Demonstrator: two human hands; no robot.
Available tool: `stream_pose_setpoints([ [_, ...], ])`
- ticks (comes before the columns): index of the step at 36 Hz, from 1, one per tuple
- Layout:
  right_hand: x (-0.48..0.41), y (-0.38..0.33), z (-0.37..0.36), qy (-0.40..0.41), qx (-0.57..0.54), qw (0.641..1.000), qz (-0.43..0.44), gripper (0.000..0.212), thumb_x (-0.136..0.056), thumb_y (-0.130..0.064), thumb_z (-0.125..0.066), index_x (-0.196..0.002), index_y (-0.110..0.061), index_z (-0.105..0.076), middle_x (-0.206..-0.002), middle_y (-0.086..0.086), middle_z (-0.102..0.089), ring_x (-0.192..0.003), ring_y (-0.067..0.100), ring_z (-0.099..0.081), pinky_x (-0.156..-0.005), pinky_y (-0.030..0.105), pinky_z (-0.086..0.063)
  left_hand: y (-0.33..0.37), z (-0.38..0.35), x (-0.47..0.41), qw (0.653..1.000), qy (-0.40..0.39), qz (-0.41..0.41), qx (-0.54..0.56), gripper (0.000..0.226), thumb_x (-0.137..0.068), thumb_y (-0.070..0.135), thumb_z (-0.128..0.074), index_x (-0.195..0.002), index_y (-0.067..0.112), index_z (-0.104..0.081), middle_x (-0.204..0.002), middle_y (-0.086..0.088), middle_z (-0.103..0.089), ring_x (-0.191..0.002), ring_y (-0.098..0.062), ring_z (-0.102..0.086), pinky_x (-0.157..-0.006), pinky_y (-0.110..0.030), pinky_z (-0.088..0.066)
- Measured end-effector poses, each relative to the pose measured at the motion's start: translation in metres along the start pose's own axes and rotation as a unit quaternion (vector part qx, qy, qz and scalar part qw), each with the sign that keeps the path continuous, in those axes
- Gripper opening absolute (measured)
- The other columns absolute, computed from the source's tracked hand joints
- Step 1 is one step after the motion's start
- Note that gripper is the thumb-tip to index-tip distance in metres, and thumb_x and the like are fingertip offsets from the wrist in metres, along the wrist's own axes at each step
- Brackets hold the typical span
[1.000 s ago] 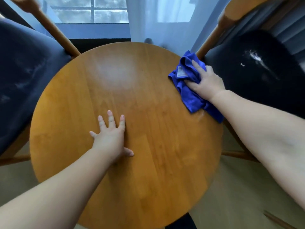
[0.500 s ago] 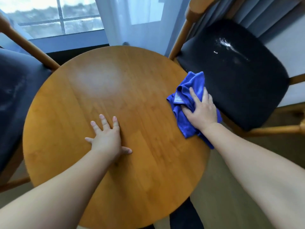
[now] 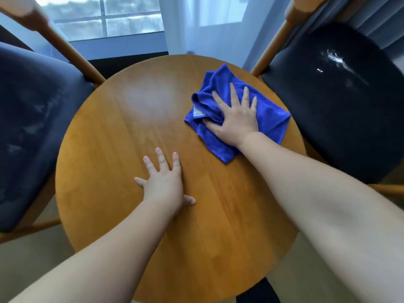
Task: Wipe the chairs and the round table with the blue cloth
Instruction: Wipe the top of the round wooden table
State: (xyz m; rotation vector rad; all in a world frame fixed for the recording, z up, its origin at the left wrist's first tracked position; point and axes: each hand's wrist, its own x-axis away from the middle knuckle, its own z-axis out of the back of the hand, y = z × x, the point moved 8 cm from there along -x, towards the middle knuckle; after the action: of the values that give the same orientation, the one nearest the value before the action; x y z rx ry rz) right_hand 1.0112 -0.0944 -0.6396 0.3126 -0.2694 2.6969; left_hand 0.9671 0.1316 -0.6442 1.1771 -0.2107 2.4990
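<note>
The round wooden table (image 3: 122, 176) fills the middle of the view. A crumpled blue cloth (image 3: 273, 119) lies on its far right part. My right hand (image 3: 235, 115) presses flat on the cloth with its fingers spread and straight. My left hand (image 3: 164, 180) rests flat on the bare tabletop near the centre, fingers spread. A dark padded chair (image 3: 341, 106) with a wooden frame stands to the right, with white smears on its seat. A second dark chair (image 3: 32, 127) stands to the left.
A window (image 3: 105, 20) and a sheer white curtain (image 3: 207, 25) are just behind the table. Both chairs' wooden frames press close to the table's edge. Pale floor (image 3: 39, 261) shows below the table on both sides.
My right hand has slid the cloth from the table's right edge inward onto the top and now lies flatter on it. The left hand has stayed put. The camera has shifted.
</note>
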Motion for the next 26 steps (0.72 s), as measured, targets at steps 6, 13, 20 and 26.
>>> stream_pose_setpoints([
  [6,-0.025,-0.036,-0.002,-0.023,0.024,0.999,0.02,0.091,-0.076,-0.087,-0.029,-0.152,-0.045,-0.002,-0.163,0.007,0.006,-0.146,0.045,0.008,-0.115,0.063,0.003,0.0,-0.001,-0.001,1.0,-0.008,0.003,0.015,0.131,-0.066,0.057,-0.076,-0.147,0.025,0.022,-0.151,-0.014,0.034,-0.139,-0.046,0.022,-0.107,-0.07,-0.014],
  [13,0.007,-0.004,-0.003,-0.032,0.031,0.998,0.035,0.087,-0.077,-0.085,-0.031,-0.151,-0.048,-0.003,-0.164,0.0,0.006,-0.147,0.043,0.006,-0.117,0.06,0.002,0.0,0.001,0.003,1.0,-0.003,0.012,0.02,0.131,-0.065,0.055,-0.078,-0.147,0.026,0.02,-0.151,-0.013,0.034,-0.14,-0.044,0.021,-0.108,-0.068,-0.013],
  [20,0.066,0.067,-0.007,-0.021,0.018,0.999,-0.02,0.089,-0.074,-0.087,-0.035,-0.15,-0.05,-0.007,-0.164,-0.002,0.001,-0.147,0.041,0.002,-0.117,0.059,0.0,0.001,0.003,0.005,1.0,0.021,0.017,0.011,0.133,-0.061,0.057,-0.079,-0.148,0.028,0.017,-0.153,-0.012,0.03,-0.141,-0.042,0.018,-0.109,-0.068,-0.015],
  [26,0.127,0.131,-0.015,-0.022,-0.021,0.989,-0.148,0.093,-0.072,-0.088,-0.036,-0.151,-0.049,-0.006,-0.163,0.001,0.002,-0.145,0.041,-0.007,-0.115,0.057,-0.019,0.001,0.004,0.007,0.999,0.039,0.015,0.004,0.133,-0.059,0.059,-0.079,-0.149,0.028,0.014,-0.154,-0.011,0.027,-0.142,-0.042,0.016,-0.108,-0.067,-0.016],
])
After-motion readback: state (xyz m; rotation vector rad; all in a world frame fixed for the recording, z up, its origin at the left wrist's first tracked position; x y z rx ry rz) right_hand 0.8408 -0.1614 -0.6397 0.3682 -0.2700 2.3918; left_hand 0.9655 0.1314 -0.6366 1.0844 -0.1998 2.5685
